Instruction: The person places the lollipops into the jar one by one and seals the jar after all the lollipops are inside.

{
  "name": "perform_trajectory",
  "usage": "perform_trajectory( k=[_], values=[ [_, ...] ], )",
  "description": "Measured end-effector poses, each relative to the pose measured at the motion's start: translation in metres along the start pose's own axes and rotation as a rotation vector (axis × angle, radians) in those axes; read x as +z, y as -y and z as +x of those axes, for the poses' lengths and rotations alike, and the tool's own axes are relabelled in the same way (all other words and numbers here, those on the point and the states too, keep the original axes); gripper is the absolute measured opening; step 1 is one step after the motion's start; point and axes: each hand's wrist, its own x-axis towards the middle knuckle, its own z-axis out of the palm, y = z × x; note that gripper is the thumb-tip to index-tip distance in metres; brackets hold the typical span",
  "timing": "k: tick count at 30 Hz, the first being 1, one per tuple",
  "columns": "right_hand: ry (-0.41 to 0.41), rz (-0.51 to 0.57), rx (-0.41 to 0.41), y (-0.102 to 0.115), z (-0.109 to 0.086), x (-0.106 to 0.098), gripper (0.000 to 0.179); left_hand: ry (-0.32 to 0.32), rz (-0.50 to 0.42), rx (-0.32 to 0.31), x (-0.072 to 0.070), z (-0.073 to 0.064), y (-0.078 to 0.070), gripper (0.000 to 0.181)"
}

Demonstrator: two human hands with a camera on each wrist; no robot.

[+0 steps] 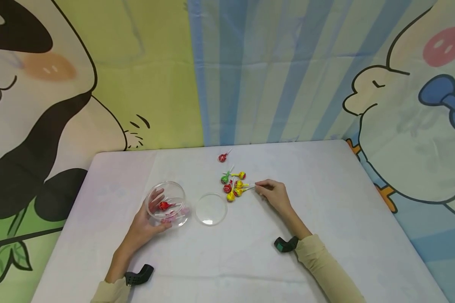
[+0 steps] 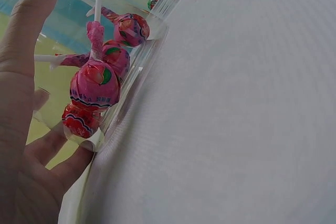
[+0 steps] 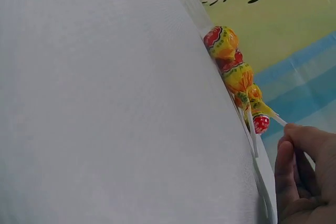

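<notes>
My left hand (image 1: 145, 225) grips a clear round jar (image 1: 167, 184) from its left side, the jar's mouth tilted up. Inside it lie a red lollipop (image 1: 164, 205) and several pink lollipops (image 2: 95, 83). My right hand (image 1: 274, 194) pinches the white stick (image 3: 279, 120) of a yellow lollipop (image 3: 260, 102) between thumb and finger. That lollipop's head is at the right edge of a loose cluster on the table, among other yellow lollipops (image 1: 231, 196), a red lollipop (image 1: 227, 188) and a green lollipop (image 1: 225, 179).
A clear round lid (image 1: 211, 209) lies flat between the jar and the cluster. One red lollipop (image 1: 222, 158) is apart, near the far edge of the white table (image 1: 220, 261). A cartoon-printed curtain (image 1: 273, 71) hangs behind the table.
</notes>
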Motion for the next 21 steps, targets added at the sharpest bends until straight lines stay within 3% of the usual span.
perform_trajectory(
  k=[4,12,17,21],
  values=[
    [-0.053,0.117,-0.025,0.006,-0.001,0.002,0.023,0.003,-0.004,-0.001,0.001,0.000,0.000,0.109],
    [-0.038,0.250,-0.071,0.030,-0.007,0.004,0.027,-0.005,-0.037,0.006,0.001,0.001,-0.002,0.111],
    [-0.013,0.358,-0.100,0.062,-0.014,0.017,0.023,-0.006,-0.045,0.012,0.001,0.001,-0.003,0.112],
    [0.019,0.401,-0.222,0.093,-0.021,0.036,0.024,-0.011,-0.053,0.017,0.001,0.001,-0.004,0.110]
  ],
)
